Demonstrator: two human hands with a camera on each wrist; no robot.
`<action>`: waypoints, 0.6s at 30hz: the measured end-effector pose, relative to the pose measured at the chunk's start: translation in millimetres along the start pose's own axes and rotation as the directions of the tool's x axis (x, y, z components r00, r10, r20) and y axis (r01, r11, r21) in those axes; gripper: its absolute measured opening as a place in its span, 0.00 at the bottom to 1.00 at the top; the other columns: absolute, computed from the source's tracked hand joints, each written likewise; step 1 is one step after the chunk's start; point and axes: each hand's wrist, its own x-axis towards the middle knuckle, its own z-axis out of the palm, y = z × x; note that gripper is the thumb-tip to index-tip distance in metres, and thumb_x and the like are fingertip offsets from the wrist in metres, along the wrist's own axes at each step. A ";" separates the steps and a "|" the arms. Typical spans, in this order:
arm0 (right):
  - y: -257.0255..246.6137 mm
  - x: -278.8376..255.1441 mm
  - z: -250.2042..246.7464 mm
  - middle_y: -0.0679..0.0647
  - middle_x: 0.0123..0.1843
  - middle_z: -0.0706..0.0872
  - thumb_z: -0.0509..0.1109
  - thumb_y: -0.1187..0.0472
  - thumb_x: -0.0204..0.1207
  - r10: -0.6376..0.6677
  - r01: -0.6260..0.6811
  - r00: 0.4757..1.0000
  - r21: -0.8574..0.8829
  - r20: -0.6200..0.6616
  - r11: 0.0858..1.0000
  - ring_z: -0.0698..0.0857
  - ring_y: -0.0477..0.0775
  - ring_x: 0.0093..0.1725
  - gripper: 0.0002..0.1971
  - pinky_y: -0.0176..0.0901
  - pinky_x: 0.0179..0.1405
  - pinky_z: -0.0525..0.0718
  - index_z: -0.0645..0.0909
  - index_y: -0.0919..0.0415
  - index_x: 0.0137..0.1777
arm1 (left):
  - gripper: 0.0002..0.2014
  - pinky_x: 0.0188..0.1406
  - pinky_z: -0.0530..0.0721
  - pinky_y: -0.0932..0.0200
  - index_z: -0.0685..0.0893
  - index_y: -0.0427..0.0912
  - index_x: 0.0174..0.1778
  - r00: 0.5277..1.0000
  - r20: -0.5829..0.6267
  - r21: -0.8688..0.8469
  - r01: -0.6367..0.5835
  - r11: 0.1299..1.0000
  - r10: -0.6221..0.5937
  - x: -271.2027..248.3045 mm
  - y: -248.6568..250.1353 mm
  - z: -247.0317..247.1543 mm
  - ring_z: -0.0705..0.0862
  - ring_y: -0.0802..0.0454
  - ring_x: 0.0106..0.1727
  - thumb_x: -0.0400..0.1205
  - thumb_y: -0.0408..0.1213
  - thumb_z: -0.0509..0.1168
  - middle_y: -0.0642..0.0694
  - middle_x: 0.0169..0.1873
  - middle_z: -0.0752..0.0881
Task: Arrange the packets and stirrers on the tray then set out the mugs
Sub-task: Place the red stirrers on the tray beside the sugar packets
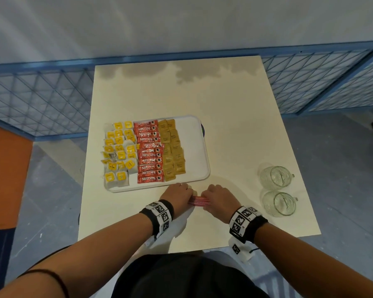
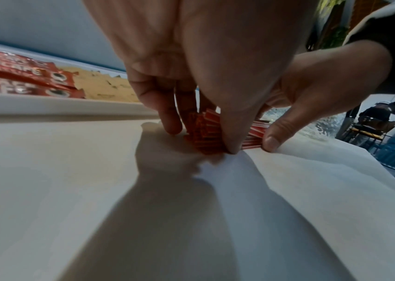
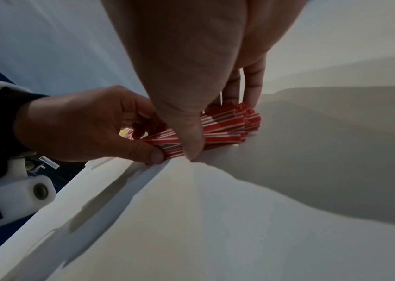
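Both the left hand and the right hand curl thumb and fingertips around a bundle of thin red-and-white striped stirrers (blunt-cut ends) lying on the smooth cream table, just short of the white tray rim beyond the fingertips, bare tray floor right of the packets.

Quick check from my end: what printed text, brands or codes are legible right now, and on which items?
"NESCAFE CLASSIC": on the red coffee sachets in the tray's middle column.
"TEA": on one yellow tea bag tag; the other tags are too small to read.
Brown packets: print too blurred to read.
Wristbands: square black-and-white marker codes, no readable words.
Red-and-white stirrers: stripes only, no text.
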 end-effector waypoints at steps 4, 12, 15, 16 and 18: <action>-5.1 11.3 1.2 0.55 0.49 0.83 0.66 0.47 0.85 -0.026 0.025 0.999 -0.032 -0.021 0.999 0.82 0.61 0.48 0.13 0.55 0.43 0.77 0.86 0.54 0.55 | 0.10 0.45 0.73 0.54 0.84 0.48 0.51 0.999 0.006 -0.067 0.048 0.997 -0.048 -6.3 -5.6 -8.6 0.82 0.45 0.50 0.86 0.49 0.62 0.45 0.47 0.84; -13.1 24.7 -9.0 0.54 0.48 0.84 0.63 0.50 0.86 -0.043 0.044 0.999 -0.042 0.016 0.998 0.82 0.60 0.47 0.12 0.57 0.46 0.80 0.87 0.51 0.56 | 0.13 0.51 0.84 0.48 0.87 0.43 0.53 0.982 0.112 -0.067 0.161 0.985 -0.153 -8.5 -17.7 -16.7 0.86 0.42 0.49 0.86 0.48 0.62 0.43 0.47 0.86; -17.3 27.0 -10.9 0.55 0.49 0.84 0.63 0.53 0.86 -0.044 0.044 0.999 -0.048 0.008 0.998 0.84 0.62 0.48 0.11 0.56 0.46 0.81 0.86 0.54 0.56 | 0.13 0.48 0.83 0.51 0.87 0.44 0.54 0.982 0.093 -0.067 0.173 0.983 -0.167 -9.4 -19.7 -16.6 0.86 0.43 0.47 0.87 0.48 0.61 0.44 0.45 0.87; -18.8 27.9 -11.4 0.56 0.49 0.84 0.62 0.53 0.86 -0.042 0.042 0.999 -0.044 0.001 0.998 0.84 0.62 0.48 0.12 0.56 0.45 0.80 0.86 0.56 0.56 | 0.14 0.46 0.83 0.51 0.87 0.44 0.53 0.982 0.084 -0.070 0.176 0.982 -0.169 -10.2 -19.7 -17.0 0.86 0.44 0.46 0.87 0.48 0.61 0.44 0.45 0.87; -22.2 29.5 -14.1 0.56 0.50 0.85 0.60 0.54 0.87 -0.042 0.041 0.999 -0.034 -0.015 0.999 0.84 0.62 0.48 0.12 0.55 0.46 0.78 0.83 0.57 0.56 | 0.13 0.48 0.83 0.51 0.86 0.45 0.55 0.983 0.064 -0.079 0.179 0.981 -0.174 -12.3 -20.2 -17.8 0.86 0.44 0.46 0.87 0.48 0.61 0.44 0.46 0.86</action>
